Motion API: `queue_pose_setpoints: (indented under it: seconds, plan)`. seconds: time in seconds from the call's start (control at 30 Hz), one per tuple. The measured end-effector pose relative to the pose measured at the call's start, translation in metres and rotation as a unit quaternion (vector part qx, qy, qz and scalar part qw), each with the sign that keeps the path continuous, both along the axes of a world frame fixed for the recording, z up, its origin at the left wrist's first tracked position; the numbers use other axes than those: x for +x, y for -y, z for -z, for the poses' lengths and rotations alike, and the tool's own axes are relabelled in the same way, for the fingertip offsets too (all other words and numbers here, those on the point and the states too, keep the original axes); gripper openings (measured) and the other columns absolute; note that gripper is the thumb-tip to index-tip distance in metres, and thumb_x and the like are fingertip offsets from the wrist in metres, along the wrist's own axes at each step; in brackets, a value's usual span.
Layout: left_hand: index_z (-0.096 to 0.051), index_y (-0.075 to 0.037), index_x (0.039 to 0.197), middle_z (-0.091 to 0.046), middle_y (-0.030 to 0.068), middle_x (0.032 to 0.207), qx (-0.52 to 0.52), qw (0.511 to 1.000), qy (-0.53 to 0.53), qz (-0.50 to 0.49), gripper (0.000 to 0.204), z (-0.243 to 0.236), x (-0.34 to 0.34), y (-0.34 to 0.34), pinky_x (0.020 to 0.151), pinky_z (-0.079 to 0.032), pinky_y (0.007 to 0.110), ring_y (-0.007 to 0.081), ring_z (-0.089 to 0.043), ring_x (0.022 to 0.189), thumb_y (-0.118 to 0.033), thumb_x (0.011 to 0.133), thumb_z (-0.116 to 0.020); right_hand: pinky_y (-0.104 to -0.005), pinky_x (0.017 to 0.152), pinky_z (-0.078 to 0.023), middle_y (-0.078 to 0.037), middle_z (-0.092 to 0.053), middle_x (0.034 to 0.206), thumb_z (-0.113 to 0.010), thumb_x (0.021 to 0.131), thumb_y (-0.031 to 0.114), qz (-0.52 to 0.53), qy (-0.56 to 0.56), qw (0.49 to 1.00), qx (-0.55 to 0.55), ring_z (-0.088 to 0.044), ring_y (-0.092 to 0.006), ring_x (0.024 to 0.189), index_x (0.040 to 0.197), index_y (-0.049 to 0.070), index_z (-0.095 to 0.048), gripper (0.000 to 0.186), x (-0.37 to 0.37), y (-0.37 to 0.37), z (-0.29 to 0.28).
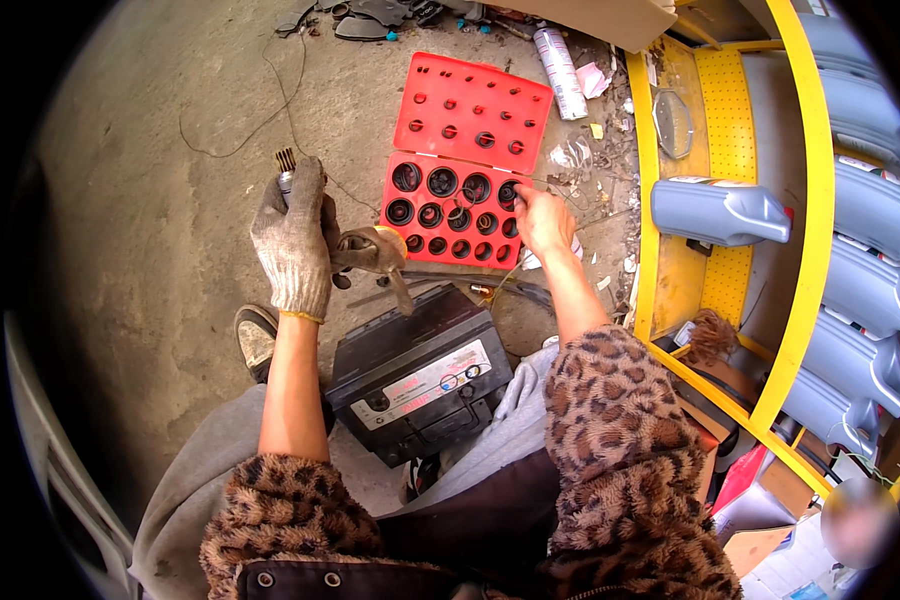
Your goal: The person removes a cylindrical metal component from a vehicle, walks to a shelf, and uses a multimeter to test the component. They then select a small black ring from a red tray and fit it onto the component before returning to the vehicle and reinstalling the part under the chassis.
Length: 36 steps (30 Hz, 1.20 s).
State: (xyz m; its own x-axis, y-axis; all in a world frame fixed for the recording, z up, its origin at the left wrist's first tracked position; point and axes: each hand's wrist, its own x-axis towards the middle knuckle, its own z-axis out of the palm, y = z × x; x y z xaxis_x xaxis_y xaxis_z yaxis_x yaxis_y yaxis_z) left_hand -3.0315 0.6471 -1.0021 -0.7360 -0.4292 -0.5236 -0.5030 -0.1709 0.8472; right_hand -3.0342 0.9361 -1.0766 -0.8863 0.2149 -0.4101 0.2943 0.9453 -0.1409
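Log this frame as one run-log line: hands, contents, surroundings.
left hand: gloved, grips splined metal part | right hand: bare, fingertips in red O-ring case | black battery on floor by knees

One head-worn fisheye view looks steeply down, close over the concrete floor [150,200] and lap.

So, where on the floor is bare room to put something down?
Bare concrete lies left of the red case, beyond the gloved left hand, crossed only by a thin wire. Crowded: between case and yellow shelf, litter; before the knees, the black battery.
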Motion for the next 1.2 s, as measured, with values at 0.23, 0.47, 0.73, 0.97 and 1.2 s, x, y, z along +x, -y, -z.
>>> queue_pose_setpoints:
  seconds: [0.23, 0.47, 0.73, 0.97, 1.2]
  plan:
    - [-0.06, -0.006, 0.086, -0.05, -0.0026, 0.058, -0.012, 1.0, -0.002, 0.011, 0.031, 0.0, 0.001, 0.001, 0.039, -0.029, 0.022, 0.0051, -0.041, 0.044, -0.038, 0.089, -0.062, -0.0457, 0.084, -0.049, -0.017, -0.068, 0.097, -0.058, 0.087, 0.025, 0.037, -0.009, 0.999, 0.002, -0.063, -0.037, 0.096, 0.117, 0.018, -0.064, 0.031, 0.001, 0.011, 0.009]
    - [-0.059, -0.006, 0.088, -0.049, -0.0026, 0.059, 0.002, 1.0, 0.014, 0.004, 0.03, 0.0, -0.001, -0.001, 0.039, -0.031, 0.022, 0.0054, -0.041, 0.043, -0.036, 0.09, -0.061, -0.0455, 0.083, -0.048, -0.017, -0.069, 0.094, -0.06, 0.087, 0.025, 0.041, -0.003, 0.999, -0.007, -0.064, -0.0359, 0.094, 0.115, 0.017, -0.065, 0.03, 0.0, 0.008, 0.008]
    - [-0.058, -0.007, 0.081, -0.05, -0.0019, 0.057, 0.006, 1.0, 0.008, -0.01, 0.033, -0.001, -0.002, -0.002, 0.04, -0.033, 0.023, 0.0057, -0.043, 0.044, -0.038, 0.087, -0.066, -0.0458, 0.075, -0.05, -0.016, -0.068, 0.081, -0.062, 0.085, 0.025, 0.038, -0.032, 0.999, -0.02, -0.065, -0.0368, 0.084, 0.105, 0.013, -0.063, 0.023, -0.002, 0.008, 0.011]
    - [-0.059, -0.007, 0.088, -0.05, -0.0026, 0.061, -0.01, 1.0, 0.016, 0.014, 0.03, 0.004, -0.002, 0.0, 0.04, -0.032, 0.021, 0.0051, -0.042, 0.045, -0.037, 0.09, -0.061, -0.0472, 0.074, -0.05, -0.017, -0.068, 0.08, -0.062, 0.084, 0.024, -0.022, -0.02, 0.999, 0.039, -0.065, -0.0374, 0.082, 0.101, 0.009, -0.061, 0.022, -0.005, 0.008, 0.017]
    - [-0.059, -0.006, 0.088, -0.05, -0.0024, 0.061, -0.006, 1.0, 0.009, 0.014, 0.031, 0.004, -0.002, 0.001, 0.04, -0.031, 0.022, 0.005, -0.042, 0.046, -0.036, 0.09, -0.061, -0.0482, 0.073, -0.05, -0.02, -0.067, 0.081, -0.06, 0.084, 0.022, -0.014, -0.042, 0.998, 0.054, -0.065, -0.0392, 0.083, 0.095, 0.006, -0.06, 0.02, -0.006, 0.004, 0.016]
